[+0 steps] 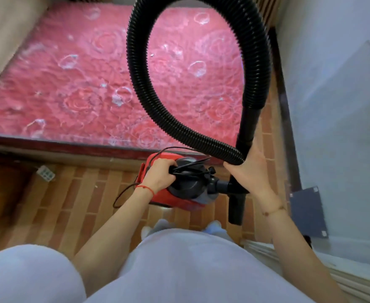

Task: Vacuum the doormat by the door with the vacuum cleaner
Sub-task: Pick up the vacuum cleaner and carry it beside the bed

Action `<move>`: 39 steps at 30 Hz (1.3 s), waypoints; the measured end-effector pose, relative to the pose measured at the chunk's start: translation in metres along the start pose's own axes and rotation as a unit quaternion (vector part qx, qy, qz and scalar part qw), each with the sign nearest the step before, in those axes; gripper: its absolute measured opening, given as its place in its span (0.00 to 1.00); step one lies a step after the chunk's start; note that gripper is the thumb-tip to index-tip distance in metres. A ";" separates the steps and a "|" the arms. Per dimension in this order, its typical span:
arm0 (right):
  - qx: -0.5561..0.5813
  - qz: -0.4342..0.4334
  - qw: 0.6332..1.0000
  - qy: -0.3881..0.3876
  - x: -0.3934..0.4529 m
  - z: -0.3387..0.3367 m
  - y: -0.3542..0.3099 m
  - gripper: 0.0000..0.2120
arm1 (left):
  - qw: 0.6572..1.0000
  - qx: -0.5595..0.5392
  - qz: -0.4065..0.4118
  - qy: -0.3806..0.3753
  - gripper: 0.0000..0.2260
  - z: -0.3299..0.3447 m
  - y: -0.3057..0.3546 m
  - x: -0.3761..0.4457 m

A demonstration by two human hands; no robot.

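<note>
The small red canister vacuum cleaner with a black motor housing (179,186) served as the landmark: it hung above the brown brick-patterned floor (74,193), carried rather than set down. The left hand (160,174) was curled tight round the black handle on top of it, with the thin black power cord (122,193) trailing below the wrist. The right hand (248,171), just to the right of the vacuum cleaner, gripped the ribbed black hose (140,68) together with its rigid black wand (237,206), whose open end pointed down. Beyond the vacuum cleaner lay the red rose-patterned doormat (70,84), untouched. This looked like the carrying-in step; next, the machine likely needed setting down, the hose loop releasing, and the wand aiming at the mat.
</note>
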State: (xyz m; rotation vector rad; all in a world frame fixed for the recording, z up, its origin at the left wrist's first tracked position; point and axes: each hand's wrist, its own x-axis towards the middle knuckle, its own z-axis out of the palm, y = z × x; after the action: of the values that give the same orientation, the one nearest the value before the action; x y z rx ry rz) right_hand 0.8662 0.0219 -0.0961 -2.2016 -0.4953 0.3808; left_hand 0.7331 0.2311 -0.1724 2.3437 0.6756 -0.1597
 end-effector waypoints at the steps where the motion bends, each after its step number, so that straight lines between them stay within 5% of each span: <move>1: -0.006 -0.014 1.000 -0.013 -0.001 0.013 -0.011 0.21 | 1.000 -0.005 -0.013 0.008 0.12 -0.007 -0.013 -0.010; 22: 0.026 -0.169 0.964 -0.203 -0.046 0.346 -0.235 0.23 | 0.968 -0.024 -0.217 0.125 0.13 -0.185 -0.338 -0.182; 39: 0.022 -0.143 0.957 -0.252 0.053 0.539 -0.353 0.24 | 0.963 -0.046 -0.258 0.068 0.11 -0.309 -0.513 -0.102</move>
State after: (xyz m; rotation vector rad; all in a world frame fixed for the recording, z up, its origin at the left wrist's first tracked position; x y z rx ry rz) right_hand 0.6045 0.6097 -0.1547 -1.9403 -1.0555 0.7907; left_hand 0.3635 0.7118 -0.2079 2.0569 1.3274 -0.1924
